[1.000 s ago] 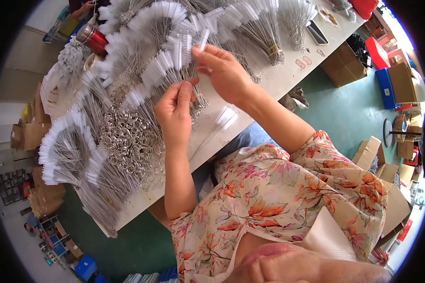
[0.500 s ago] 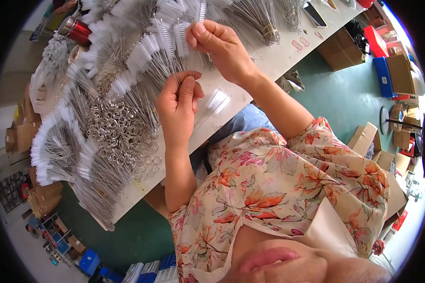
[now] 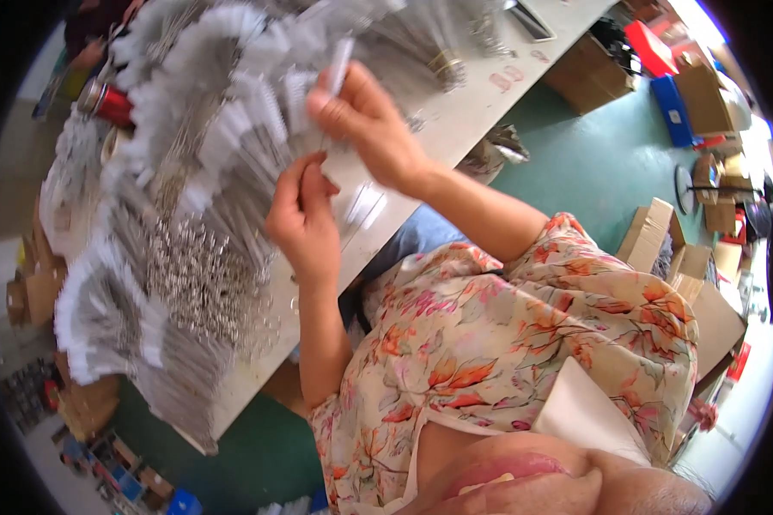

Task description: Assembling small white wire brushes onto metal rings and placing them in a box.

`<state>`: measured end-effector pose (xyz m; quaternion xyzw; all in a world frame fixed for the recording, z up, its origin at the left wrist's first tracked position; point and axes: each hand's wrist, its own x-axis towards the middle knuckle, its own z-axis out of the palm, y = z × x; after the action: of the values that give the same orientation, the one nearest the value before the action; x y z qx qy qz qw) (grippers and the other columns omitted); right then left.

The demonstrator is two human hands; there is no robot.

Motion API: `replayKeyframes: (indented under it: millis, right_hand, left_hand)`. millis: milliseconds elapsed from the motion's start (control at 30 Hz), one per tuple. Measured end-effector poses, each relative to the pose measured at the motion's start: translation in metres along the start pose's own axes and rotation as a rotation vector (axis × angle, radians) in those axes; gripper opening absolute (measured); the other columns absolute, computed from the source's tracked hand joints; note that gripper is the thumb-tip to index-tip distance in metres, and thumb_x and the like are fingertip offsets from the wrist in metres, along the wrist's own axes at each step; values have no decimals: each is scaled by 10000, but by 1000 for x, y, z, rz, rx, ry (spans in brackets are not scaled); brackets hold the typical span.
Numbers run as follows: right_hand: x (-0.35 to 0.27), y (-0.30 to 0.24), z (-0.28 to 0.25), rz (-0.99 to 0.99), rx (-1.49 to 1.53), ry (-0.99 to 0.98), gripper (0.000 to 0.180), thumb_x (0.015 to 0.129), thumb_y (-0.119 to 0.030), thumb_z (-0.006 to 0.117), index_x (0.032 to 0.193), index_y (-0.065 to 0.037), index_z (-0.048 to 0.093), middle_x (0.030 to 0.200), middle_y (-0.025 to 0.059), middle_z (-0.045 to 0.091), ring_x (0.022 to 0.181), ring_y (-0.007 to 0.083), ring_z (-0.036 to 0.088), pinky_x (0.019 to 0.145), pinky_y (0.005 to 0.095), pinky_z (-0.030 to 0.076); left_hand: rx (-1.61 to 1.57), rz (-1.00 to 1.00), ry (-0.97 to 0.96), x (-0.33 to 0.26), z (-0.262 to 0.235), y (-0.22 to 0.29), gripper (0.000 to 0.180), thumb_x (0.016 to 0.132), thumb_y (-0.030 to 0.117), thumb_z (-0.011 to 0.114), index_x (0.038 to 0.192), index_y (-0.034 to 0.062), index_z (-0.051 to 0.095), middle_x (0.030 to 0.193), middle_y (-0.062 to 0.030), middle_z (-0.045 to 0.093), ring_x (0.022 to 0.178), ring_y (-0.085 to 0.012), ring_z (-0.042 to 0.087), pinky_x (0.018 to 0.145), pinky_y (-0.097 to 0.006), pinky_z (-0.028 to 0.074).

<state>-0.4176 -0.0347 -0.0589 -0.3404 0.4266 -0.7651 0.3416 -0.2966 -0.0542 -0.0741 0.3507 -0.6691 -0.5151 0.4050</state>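
Observation:
My right hand (image 3: pixel 365 124) is closed on a small white-bristled wire brush (image 3: pixel 341 67), bristles pointing up and away from me. Just below and to its left, my left hand (image 3: pixel 305 219) is pinched shut; motion blur hides what is between its fingertips, perhaps the brush's thin wire stem. Beyond both hands lie fanned-out bundles of similar brushes (image 3: pixel 253 129) with bare wire stems. A heap of small metal rings (image 3: pixel 193 279) lies left of my left hand. A few loose brushes (image 3: pixel 365 204) rest on the table just right of that hand.
More brushes (image 3: pixel 103 300) are stacked at the table's left end. A red metal flask (image 3: pixel 107 103) stands at the far left. At the far right lie a tied wire bundle (image 3: pixel 447 70) and a dark flat device (image 3: pixel 531 19). Cardboard boxes (image 3: pixel 588 73) stand on the green floor.
The view has shifted, so the table and its contents sit farther left. Both hands stay close together, the right one still gripping the brush, whose bristles now lean slightly right.

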Motion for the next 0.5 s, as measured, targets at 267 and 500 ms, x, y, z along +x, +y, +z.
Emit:
replayKeyframes:
  millis: [267, 500]
  right_hand:
    - [33, -27, -57, 113, 248, -140, 272, 949, -283, 421, 890, -41, 530, 753, 83, 567, 746, 220, 619, 776, 381, 519]
    - [173, -82, -296, -374, -1208, 468, 281, 827, -302, 572, 770, -34, 633, 791, 131, 636, 697, 276, 607, 625, 389, 473]
  left_hand:
    - [-182, -21, -85, -4, 5, 10, 242, 951, 144, 437, 1009, -11, 614, 717, -18, 575, 541, -42, 448, 451, -194, 335]
    - [-51, -40, 18, -6, -51, 5, 320, 963, 217, 422, 1044, -32, 605, 687, 34, 478, 512, 2, 275, 435, -166, 204]
